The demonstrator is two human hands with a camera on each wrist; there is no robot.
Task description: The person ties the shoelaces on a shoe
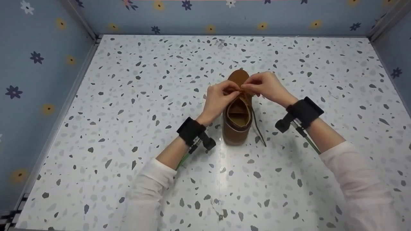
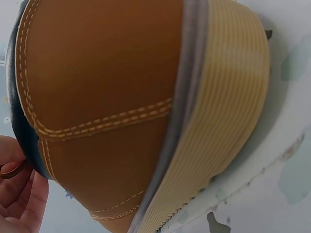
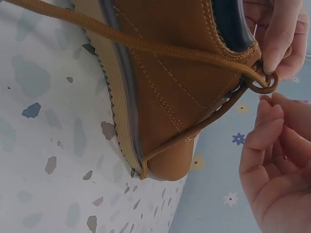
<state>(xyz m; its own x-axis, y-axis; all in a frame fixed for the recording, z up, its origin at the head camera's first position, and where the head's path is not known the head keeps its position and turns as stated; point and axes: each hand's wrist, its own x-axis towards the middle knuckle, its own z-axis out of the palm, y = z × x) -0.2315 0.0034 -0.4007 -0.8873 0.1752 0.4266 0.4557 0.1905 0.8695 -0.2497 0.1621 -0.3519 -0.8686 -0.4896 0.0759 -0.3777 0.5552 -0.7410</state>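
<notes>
A brown leather boot (image 1: pixel 236 136) with a pale ribbed sole (image 2: pixel 233 87) stands on the speckled surface, its toe pointing away. Its brown shoelace (image 3: pixel 194 56) is looped at the top of the lacing. From the left side, my left hand (image 1: pixel 218 98) pinches the lace between thumb and fingers. My right hand (image 1: pixel 269 88) has thumb and forefinger together at the lace, close to the left fingertips. In the right wrist view, the right hand (image 3: pixel 282 170) is just below the loop and the left hand (image 3: pixel 282 36) is above it.
One loose lace end (image 1: pixel 259 131) trails down the boot's right side onto the white speckled tabletop (image 1: pixel 128 128). Blue flowered panels (image 1: pixel 212 16) border the back and both sides. Each wrist wears a black strap with a small camera (image 1: pixel 282 125) and green cable.
</notes>
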